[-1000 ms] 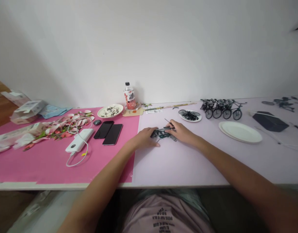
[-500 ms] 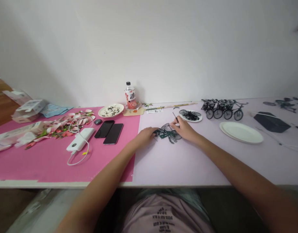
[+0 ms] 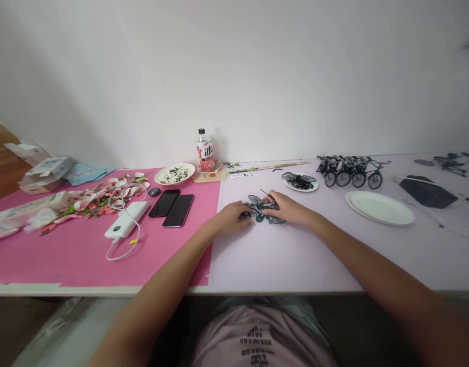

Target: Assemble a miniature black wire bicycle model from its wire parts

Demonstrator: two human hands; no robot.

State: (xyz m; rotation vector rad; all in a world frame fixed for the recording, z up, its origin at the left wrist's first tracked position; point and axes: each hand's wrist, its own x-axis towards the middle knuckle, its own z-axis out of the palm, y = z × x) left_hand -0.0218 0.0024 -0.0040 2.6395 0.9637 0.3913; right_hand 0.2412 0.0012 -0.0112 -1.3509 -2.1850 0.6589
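A small dark green toy bicycle (image 3: 260, 208) with thin wheels lies on the pale lilac table cover, between my hands. The fingers of my left hand (image 3: 233, 216) are closed on its left end, partly hiding a wheel. On the other side, my right hand (image 3: 287, 208) pinches a thin dark stick-like tool (image 3: 266, 193) that points up and left, its fingertips touching the bicycle's right part. Behind my right hand is a white plate (image 3: 316, 186) of small black parts (image 3: 300, 180).
Finished-looking toy bicycles (image 3: 351, 172) stand at the back right, behind stacked white plates (image 3: 387, 209) and a dark block (image 3: 428, 191). Leftward are two phones (image 3: 178, 210), a white power bank (image 3: 126, 220), petals (image 3: 100, 199), a plate of bits (image 3: 175, 174) and a bottle (image 3: 205, 153).
The bicycle has been turned or shifted between my hands. My right hand has moved slightly down, and the tool now tilts lower to the left. My left fingers have spread around its left end.
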